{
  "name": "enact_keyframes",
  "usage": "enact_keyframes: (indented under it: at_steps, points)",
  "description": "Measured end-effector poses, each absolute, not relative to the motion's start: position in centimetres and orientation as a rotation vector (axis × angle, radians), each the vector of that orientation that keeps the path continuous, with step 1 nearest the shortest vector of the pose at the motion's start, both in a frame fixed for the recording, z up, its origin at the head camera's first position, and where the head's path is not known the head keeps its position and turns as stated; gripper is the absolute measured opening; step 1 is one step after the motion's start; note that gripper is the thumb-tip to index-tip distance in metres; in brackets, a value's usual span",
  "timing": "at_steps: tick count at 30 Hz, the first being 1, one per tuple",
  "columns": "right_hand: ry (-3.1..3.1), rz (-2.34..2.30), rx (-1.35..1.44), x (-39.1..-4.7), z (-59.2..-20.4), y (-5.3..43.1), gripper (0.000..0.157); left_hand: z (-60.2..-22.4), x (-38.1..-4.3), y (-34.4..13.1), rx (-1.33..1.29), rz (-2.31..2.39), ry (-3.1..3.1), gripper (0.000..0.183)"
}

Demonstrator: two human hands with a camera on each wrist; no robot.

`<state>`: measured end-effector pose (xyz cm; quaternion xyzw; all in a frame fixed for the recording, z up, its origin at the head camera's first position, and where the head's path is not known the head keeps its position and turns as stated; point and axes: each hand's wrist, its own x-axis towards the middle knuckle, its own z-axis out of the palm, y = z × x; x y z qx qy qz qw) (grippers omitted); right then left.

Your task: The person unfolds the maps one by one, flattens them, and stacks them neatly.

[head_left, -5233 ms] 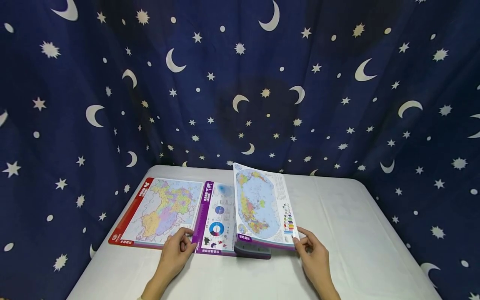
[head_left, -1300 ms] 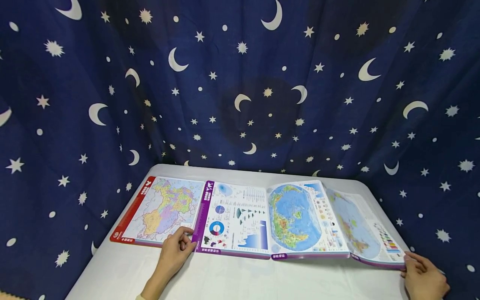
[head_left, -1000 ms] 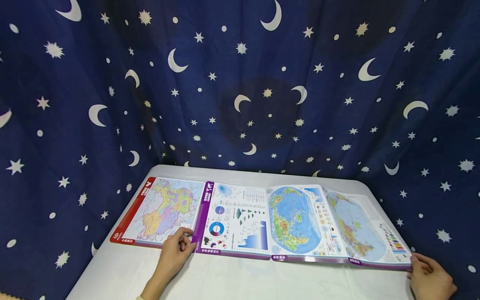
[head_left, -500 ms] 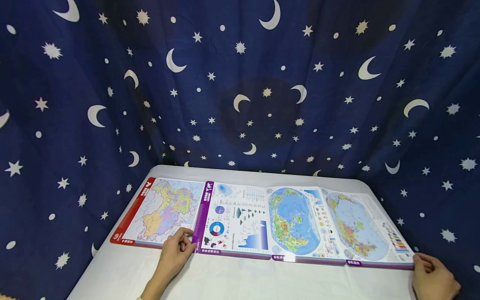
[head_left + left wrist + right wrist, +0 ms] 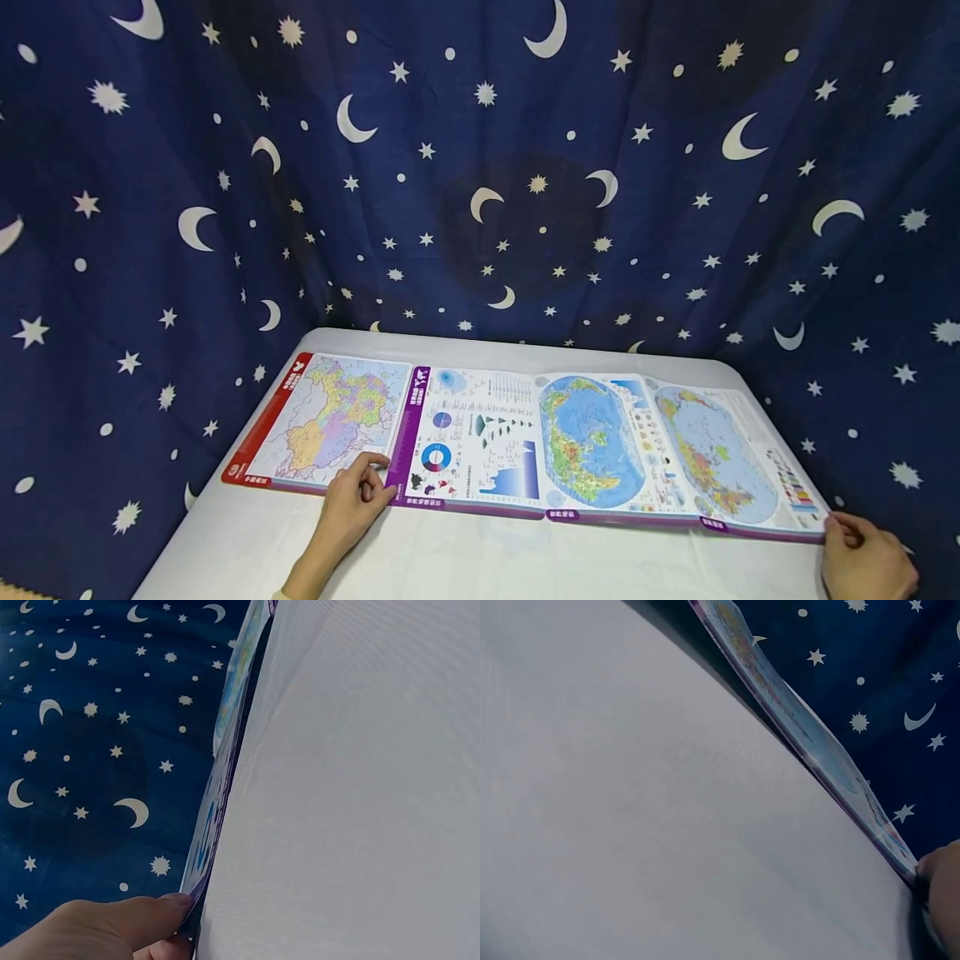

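A purple-edged folding world map [image 5: 476, 433] stretches out in three panels: charts, a relief map and a pale country map. At its lower left corner my left hand [image 5: 351, 496] pinches the purple edge; in the left wrist view the thumb [image 5: 154, 915] lies on top and a finger is below. My right hand [image 5: 866, 557] pinches the outer lower right corner of the last panel. That panel's edge [image 5: 817, 761] runs slantwise to the hand in the right wrist view. Left of it lies a red-edged map [image 5: 330, 425] with a coloured country on it, beside my left hand.
Both maps lie on a white-covered table [image 5: 525, 554] with rounded far corners. A dark blue curtain [image 5: 420, 200] with moons and stars hangs behind and at both sides. My right hand is near the table's right edge.
My right hand has drawn the folded panels from the middle out to the far right and down, so the map went from folded to spread nearly flat. The left hand has stayed put.
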<state>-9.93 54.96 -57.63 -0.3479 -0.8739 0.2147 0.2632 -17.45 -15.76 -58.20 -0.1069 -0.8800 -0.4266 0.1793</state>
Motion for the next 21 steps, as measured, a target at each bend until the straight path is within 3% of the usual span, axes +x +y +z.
enact_keyframes:
  at_steps: [12, 21]
  points:
    - [-2.212, 0.713, -0.98, -9.6, -57.2, 51.7, 0.047, -58.1, -17.5, -15.7, -0.305, -1.226, -2.455, 0.036]
    - [-2.085, 0.661, -0.747, -10.0, -58.1, 48.1, 0.034, -57.9, -17.5, -15.7, -0.322, -1.238, -2.435, 0.032]
